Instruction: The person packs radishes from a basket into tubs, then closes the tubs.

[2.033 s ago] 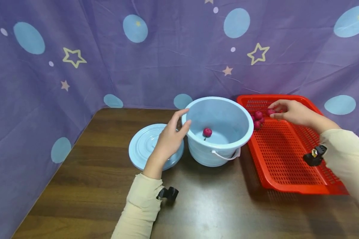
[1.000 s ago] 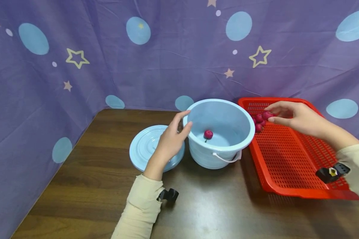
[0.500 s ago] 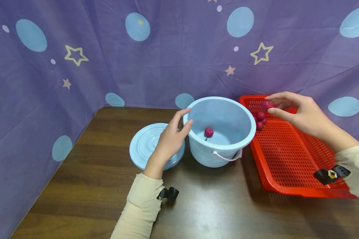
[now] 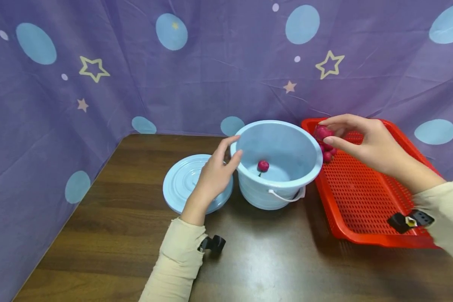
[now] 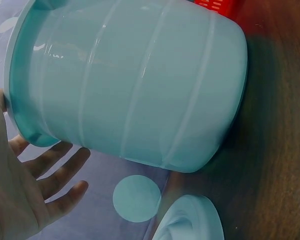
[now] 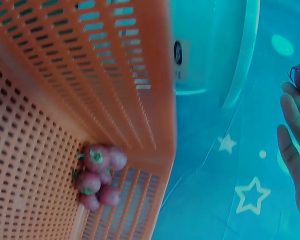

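My left hand (image 4: pixel 215 174) is at the left rim of a light blue bucket (image 4: pixel 269 199). Its thumb and index fingertips touch the rim, well apart from each other. In the left wrist view the other fingers (image 5: pixel 65 172) extend loosely beside the bucket wall. One small round red radish (image 4: pixel 263 166) with a thin tail lies inside the bucket. Another radish (image 4: pixel 323 132) is pinched between thumb and fingers of my right hand (image 4: pixel 370 142), above the far left part of the red basket (image 4: pixel 337 226). Several more radishes (image 6: pixel 97 175) sit clustered in that basket's corner.
A round light blue lid (image 4: pixel 181 180) lies on the brown wooden table (image 4: pixel 109 235), left of the bucket and partly behind my left forearm. The bucket's white handle (image 4: pixel 288 198) hangs at its front. A purple patterned cloth (image 4: pixel 211 75) covers the background.
My right hand has picked a radish up from the cluster, lifted it and carried it left toward the bucket's right rim. The left hand and bucket stay in place.
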`<move>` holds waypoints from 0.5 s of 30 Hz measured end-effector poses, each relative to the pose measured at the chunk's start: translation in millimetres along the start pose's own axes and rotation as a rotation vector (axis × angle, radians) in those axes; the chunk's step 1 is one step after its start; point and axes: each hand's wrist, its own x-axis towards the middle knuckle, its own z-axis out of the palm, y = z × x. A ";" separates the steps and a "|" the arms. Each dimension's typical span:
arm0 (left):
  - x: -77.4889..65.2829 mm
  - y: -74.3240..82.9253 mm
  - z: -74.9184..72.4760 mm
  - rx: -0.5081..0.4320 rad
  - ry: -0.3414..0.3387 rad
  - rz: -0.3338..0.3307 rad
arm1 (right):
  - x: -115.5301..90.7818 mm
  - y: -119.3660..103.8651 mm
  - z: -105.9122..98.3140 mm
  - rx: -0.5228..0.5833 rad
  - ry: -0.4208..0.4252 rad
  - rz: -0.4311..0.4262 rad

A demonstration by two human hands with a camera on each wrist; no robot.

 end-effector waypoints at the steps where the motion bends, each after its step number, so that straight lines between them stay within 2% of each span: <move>1: 0.0 0.1 -0.1 0.000 0.000 0.000 | 1.2 -2.0 1.7 0.001 -0.005 -0.015; 8: 0.2 -0.4 -0.2 0.004 0.003 -0.003 | 7.7 -15.2 15.4 0.036 -0.055 -0.105; 15: 0.5 -0.5 -0.1 -0.002 -0.004 0.004 | 9.0 -22.9 28.8 0.040 -0.101 -0.133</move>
